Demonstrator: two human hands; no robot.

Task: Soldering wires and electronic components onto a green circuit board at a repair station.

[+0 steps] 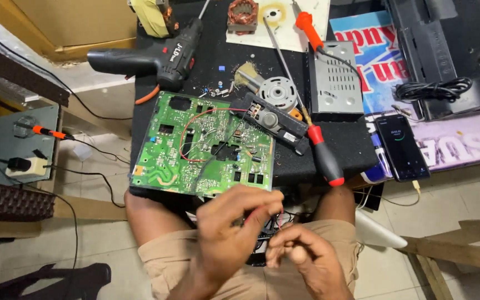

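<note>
Head view, left to right: black power drill (156, 55) on dark mat (340, 144); green circuit board (204, 144) nearer; left hand (229, 233) pinching thin red and black wires (268, 219) over lap; right hand (301, 255) closed on same wires; red-handled screwdriver (323, 155); phone (401, 147).

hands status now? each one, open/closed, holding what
Left hand: fingers pinched shut on the thin red and black wires above the lap.
Right hand: curled closed, pinching the same wires.
</note>
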